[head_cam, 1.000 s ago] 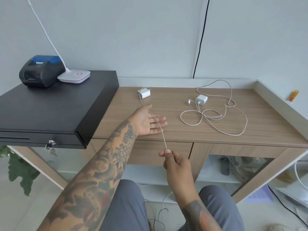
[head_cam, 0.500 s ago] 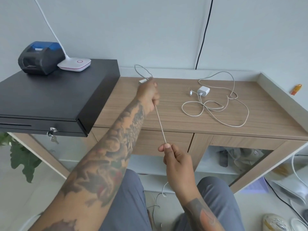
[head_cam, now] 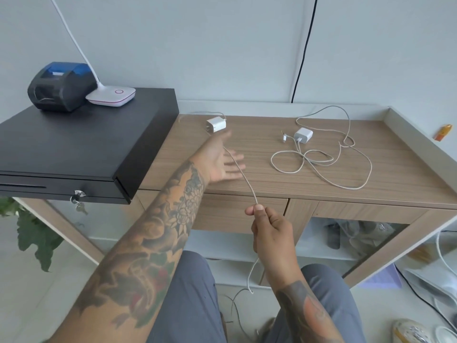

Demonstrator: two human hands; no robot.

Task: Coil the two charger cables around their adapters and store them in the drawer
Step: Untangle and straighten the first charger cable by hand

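Where the cable (head_cam: 241,173) crosses it, the left hand (head_cam: 217,160) blurs.

White adapters (head_cam: 216,124) and cables (head_cam: 321,159), wood-grain desk (head_cam: 395,169), black cash drawer (head_cam: 74,144).

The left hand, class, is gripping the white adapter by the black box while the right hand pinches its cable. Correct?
Not quite. In the head view the left hand is open beside the white adapter, not gripping it. The right hand does pinch the cable.

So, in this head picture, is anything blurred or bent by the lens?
Head view: the left hand is motion-blurred at its fingers; the right hand and cable stay sharp; the wide lens bows the table edge; light is soft and even.
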